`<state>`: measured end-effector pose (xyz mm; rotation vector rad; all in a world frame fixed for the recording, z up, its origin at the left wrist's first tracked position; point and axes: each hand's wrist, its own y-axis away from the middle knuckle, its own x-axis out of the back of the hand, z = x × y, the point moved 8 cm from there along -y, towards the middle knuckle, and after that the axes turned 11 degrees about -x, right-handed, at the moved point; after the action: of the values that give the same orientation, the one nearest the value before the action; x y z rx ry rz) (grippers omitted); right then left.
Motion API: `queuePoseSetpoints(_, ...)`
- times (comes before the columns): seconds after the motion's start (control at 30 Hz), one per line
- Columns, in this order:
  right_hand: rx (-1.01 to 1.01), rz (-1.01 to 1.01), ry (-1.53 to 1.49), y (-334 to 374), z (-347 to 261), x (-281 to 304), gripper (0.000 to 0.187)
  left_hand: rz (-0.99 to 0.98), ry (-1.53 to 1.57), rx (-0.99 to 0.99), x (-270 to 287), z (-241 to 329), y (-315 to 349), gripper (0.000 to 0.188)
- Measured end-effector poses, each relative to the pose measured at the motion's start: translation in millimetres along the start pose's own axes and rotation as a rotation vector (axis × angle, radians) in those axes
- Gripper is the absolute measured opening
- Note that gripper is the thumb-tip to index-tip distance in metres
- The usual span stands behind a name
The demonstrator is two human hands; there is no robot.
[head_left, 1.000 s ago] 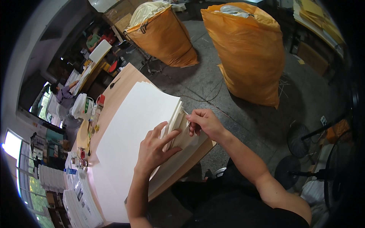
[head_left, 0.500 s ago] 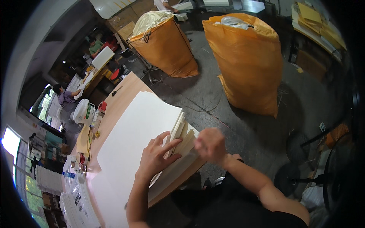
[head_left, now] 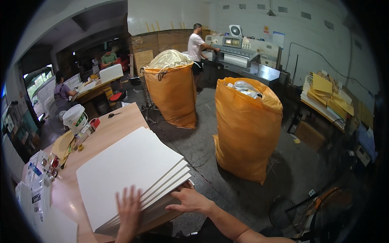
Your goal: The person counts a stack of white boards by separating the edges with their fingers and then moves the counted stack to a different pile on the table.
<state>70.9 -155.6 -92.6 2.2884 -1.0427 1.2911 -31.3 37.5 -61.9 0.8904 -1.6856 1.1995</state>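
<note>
A stack of large white sheets [head_left: 129,166] lies on the wooden table, its near edge fanned into several stepped layers. My left hand [head_left: 129,208] is blurred, fingers spread, over the near part of the top sheet; whether it touches is unclear. At the near right corner, my right hand [head_left: 191,199] wraps round the layered edge. Its fingertips go out of sight behind the sheets, and the thumb points left along the near side.
On the wooden table [head_left: 121,117] lie scissors [head_left: 114,116], with a white bucket [head_left: 75,117] and tape rolls along its left side. Two tall orange sacks [head_left: 249,133] stand on the floor beyond. A person [head_left: 196,46] works at a large machine [head_left: 239,54] behind.
The view has tilted up, showing more of the room. The sheet edges are now fanned in steps. My left hand has lifted from its hold on the edge; my right has come against the corner.
</note>
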Motion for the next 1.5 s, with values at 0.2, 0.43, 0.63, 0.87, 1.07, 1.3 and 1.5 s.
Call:
queuePoseSetpoints(0.2,-0.067,0.020,-0.056,-4,12,-16,0.095,0.247,-0.177,0.283,29,-97,175,0.064)
queuePoseSetpoints(0.43,-0.191,0.030,-0.388,0,35,-1,0.100,-0.111,-0.012,0.222,89,-6,110,0.030)
queuePoseSetpoints(0.63,-0.314,0.071,-0.769,6,63,4,0.090,0.212,0.268,0.424,105,19,140,0.068)
queuePoseSetpoints(0.87,-0.417,0.169,-0.996,5,52,0,0.052,1.064,2.191,1.348,-69,-30,247,0.060)
queuePoseSetpoints(1.07,-0.474,0.393,-1.136,2,27,2,0.031,0.770,1.638,0.936,12,-40,200,0.056)
queuePoseSetpoints(1.3,-0.179,0.043,-1.542,-63,-109,-19,0.051,0.872,1.338,0.949,57,-66,250,0.053)
queuePoseSetpoints(1.5,-0.223,-0.347,-1.600,-200,-255,-152,0.054,1.297,1.001,0.995,61,-124,377,0.051)
